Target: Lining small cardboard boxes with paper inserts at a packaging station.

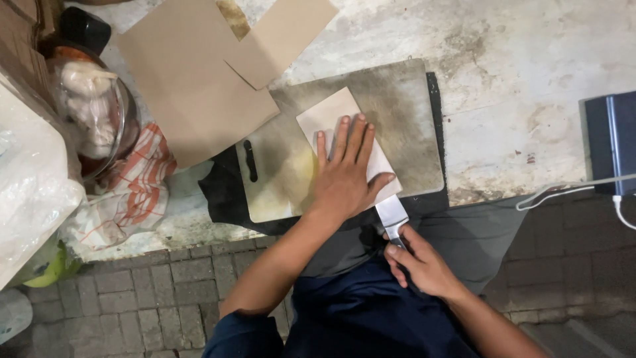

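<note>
Broadly, one grey cutting board [404, 119] lies at the counter edge, with two brown cardboard sheets [199, 79] beside it. On the board rests one pale flat slab [331, 113], seemingly soft and slippery, best steadied from above. The left hand [344, 176] presses flat on it, fingers spread. The right hand [424, 265] is clenched around the handle of one knife [392, 215], its blade under the palm.
</note>
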